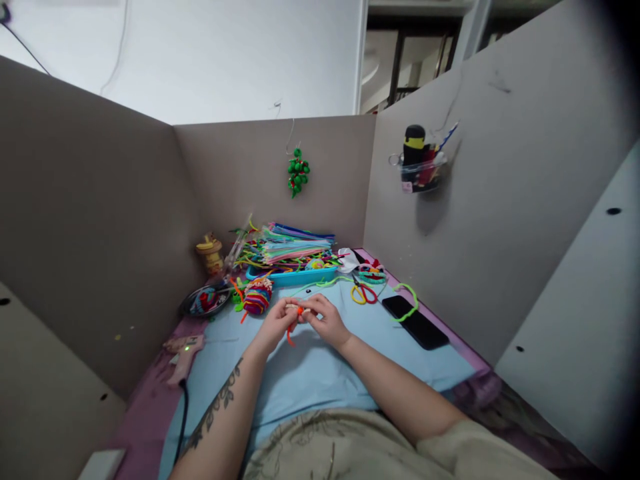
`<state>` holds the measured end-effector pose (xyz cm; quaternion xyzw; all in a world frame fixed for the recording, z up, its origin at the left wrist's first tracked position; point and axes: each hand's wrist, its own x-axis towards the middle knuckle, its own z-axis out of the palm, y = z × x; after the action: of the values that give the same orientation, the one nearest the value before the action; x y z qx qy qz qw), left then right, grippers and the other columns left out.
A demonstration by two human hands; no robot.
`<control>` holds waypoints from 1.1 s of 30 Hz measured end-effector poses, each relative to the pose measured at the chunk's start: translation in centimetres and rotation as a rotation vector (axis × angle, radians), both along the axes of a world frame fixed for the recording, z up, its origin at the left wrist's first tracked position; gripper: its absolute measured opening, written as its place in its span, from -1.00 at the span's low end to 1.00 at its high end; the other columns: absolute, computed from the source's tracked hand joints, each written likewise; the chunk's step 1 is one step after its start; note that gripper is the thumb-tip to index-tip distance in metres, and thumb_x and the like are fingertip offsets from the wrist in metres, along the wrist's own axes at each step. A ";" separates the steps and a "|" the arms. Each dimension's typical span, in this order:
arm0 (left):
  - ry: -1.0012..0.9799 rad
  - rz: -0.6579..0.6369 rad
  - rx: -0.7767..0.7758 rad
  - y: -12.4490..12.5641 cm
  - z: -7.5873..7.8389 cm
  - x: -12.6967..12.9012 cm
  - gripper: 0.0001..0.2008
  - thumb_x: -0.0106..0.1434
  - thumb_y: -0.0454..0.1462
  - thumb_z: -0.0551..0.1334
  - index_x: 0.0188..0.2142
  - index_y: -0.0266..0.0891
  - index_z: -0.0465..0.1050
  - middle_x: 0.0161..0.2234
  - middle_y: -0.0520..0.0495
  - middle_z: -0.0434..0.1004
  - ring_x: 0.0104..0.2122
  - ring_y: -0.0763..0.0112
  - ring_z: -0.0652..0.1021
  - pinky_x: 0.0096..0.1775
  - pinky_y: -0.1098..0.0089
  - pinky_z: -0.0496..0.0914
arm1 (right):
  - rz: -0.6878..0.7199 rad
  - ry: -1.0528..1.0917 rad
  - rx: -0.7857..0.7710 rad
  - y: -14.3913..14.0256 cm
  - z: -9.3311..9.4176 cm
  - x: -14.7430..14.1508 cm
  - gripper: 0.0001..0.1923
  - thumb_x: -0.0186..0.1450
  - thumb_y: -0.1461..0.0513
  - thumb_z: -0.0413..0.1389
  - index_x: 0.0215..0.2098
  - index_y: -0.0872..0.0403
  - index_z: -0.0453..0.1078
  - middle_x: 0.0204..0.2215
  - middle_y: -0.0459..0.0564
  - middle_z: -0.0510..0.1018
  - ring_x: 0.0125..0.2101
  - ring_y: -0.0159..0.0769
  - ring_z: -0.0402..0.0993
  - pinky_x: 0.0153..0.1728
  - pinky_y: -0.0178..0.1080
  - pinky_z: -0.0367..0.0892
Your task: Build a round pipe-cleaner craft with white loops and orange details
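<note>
My left hand [277,325] and my right hand [325,319] meet over the light blue cloth [320,373] in the middle of the desk. Between their fingertips they pinch an orange pipe cleaner [294,319]; its loose end hangs down below my left fingers. A small pale piece shows at the top of the pinch, too small to make out. Just beyond my left hand lies a striped, multicoloured pipe-cleaner figure [258,296].
A blue tray [293,275] piled with coloured pipe cleaners stands behind. Scissors [363,292], a black phone [415,321] and a green pipe cleaner [407,301] lie at right. A glue gun [183,352] and dark dish [205,301] are at left. Grey partition walls enclose the desk.
</note>
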<state>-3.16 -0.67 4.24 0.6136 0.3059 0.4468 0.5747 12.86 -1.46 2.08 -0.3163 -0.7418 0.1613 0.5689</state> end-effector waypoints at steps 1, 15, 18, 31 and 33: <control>0.014 -0.007 0.008 -0.2 0.1 0.1 -0.66 0.08 -0.14 0.23 -0.20 -0.29 0.28 -0.56 0.08 0.39 -0.65 0.62 0.28 -0.56 0.53 0.14 | 0.013 -0.004 -0.006 0.1 0.0 0.0 -0.79 0.24 0.26 0.04 -0.17 0.02 0.42 -0.31 0.00 0.40 -0.28 -0.33 0.36 -0.30 -0.27 0.34; 0.135 0.004 0.084 -0.3 -0.2 0.4 -0.73 0.14 -0.12 0.15 -0.27 -0.23 0.17 -0.60 0.13 0.31 -0.64 0.61 0.26 -0.55 0.55 0.11 | 0.017 -0.151 0.007 0.3 -0.1 0.3 -0.87 0.24 0.31 -0.01 -0.36 0.05 0.37 -0.41 -0.05 0.48 -0.32 -0.33 0.38 -0.24 -0.26 0.29; 0.131 0.005 0.082 -0.4 -0.2 0.5 -0.73 0.13 -0.11 0.16 -0.27 -0.24 0.20 -0.58 0.11 0.34 -0.64 0.62 0.26 -0.55 0.55 0.11 | 0.017 -0.177 0.022 0.4 -0.3 0.4 -0.86 0.25 0.31 -0.03 -0.35 0.04 0.37 -0.41 -0.06 0.49 -0.32 -0.33 0.39 -0.22 -0.25 0.29; 0.390 0.292 0.114 1.0 -1.0 -0.1 -0.67 0.08 -0.07 0.16 -0.40 -0.34 0.45 -0.59 0.00 0.40 -0.62 0.51 0.32 -0.58 0.49 0.17 | -0.117 -0.225 -0.257 4.0 -0.2 4.5 -0.81 0.21 0.19 0.04 -0.31 0.09 0.46 -0.36 -0.02 0.52 -0.33 -0.32 0.40 -0.34 -0.32 0.29; 0.414 0.393 0.162 1.2 -1.0 0.0 -0.70 0.10 -0.10 0.14 -0.42 -0.33 0.45 -0.60 0.01 0.41 -0.60 0.49 0.35 -0.54 0.49 0.20 | -0.485 -0.247 -0.359 5.5 -0.4 7.1 -0.76 0.24 0.19 -0.03 -0.29 0.11 0.45 -0.30 0.03 0.50 -0.24 -0.27 0.38 -0.23 -0.27 0.27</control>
<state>-3.16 0.49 3.19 0.6646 0.4928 0.4381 0.3516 19.95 4.06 1.65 -0.5964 -0.6680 0.1097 0.4314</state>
